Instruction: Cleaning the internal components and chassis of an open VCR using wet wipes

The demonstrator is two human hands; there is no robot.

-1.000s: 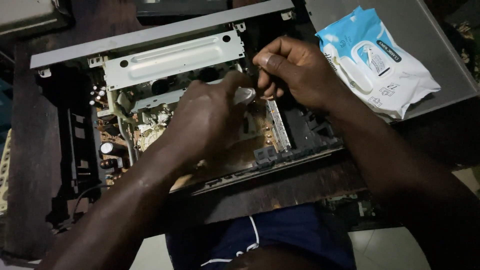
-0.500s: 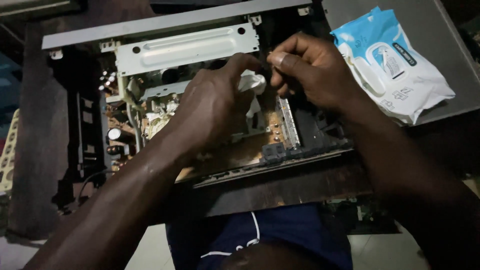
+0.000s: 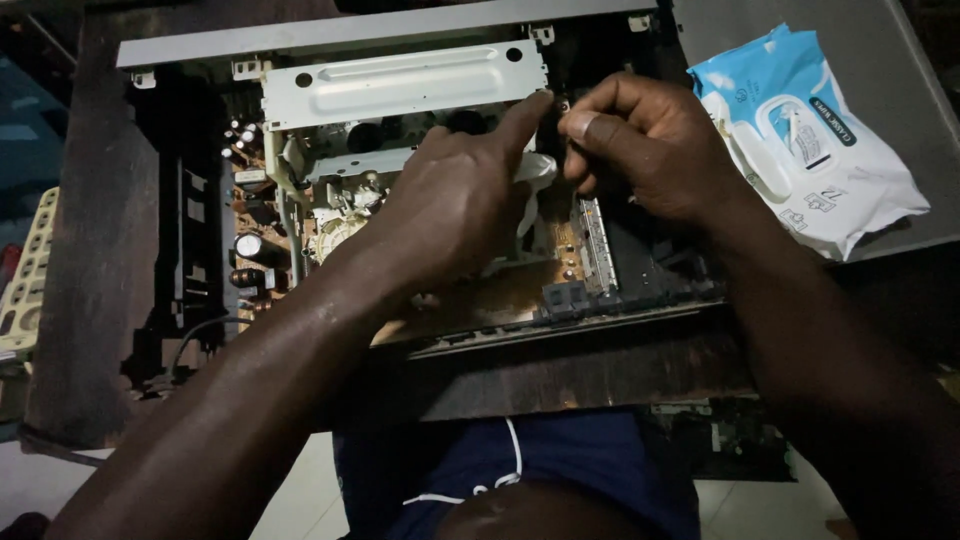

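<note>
Head view: both hands deep in an opened video deck [image 3: 300, 200] on a dark wooden table [image 3: 90, 250].

Left hand [image 3: 450, 215] lies over the circuit board [image 3: 500, 295], fingers curled round a white wipe [image 3: 535, 170], index fingertip up against the silver metal bracket [image 3: 400, 85]. Right hand [image 3: 650, 150] pinches something tiny just beside it, can't tell what. Wipe looks soft and light, board looks fragile, so I'd grip by the bracket or chassis edges. Wipes pack [image 3: 810, 150] sits off right.

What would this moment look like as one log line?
left hand: on white wipe | right hand: pinching beside it | opened player | wipes pack: right
</note>
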